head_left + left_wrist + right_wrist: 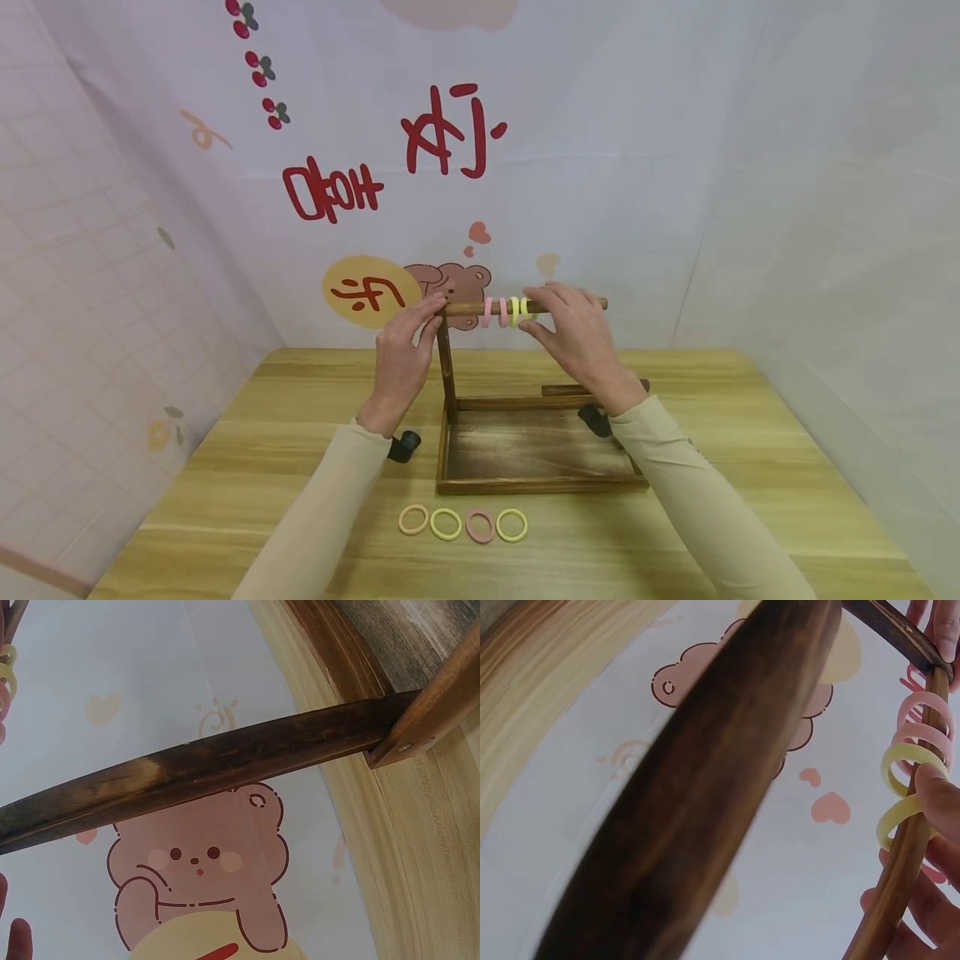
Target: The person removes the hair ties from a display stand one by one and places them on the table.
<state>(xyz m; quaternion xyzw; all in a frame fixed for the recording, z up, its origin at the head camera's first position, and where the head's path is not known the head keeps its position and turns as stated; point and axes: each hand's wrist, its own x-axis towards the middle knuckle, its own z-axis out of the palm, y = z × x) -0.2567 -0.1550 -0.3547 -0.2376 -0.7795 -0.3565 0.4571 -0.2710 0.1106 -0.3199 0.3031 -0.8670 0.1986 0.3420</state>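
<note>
A brown wooden stand has an upright post [225,761] rising from a shallow tray [540,485], with a horizontal rod [468,309] at its top. On the rod hang two pink rings [924,712] and two yellow rings [901,769]. My left hand [405,350] holds the stand where post and rod meet, thumb and fingers on either side. My right hand [577,333] is around the rod, pinching a yellow ring; its thumb lies against the rings and the other fingers are partly hidden behind the rod.
Several loose rings lie in a row before the tray: an orange ring [413,520], a pink ring [480,540] and yellow ones. A dark wooden bar [562,390] shows by the tray's back edge. Behind the wooden table [300,467] hangs a printed white cloth [600,183].
</note>
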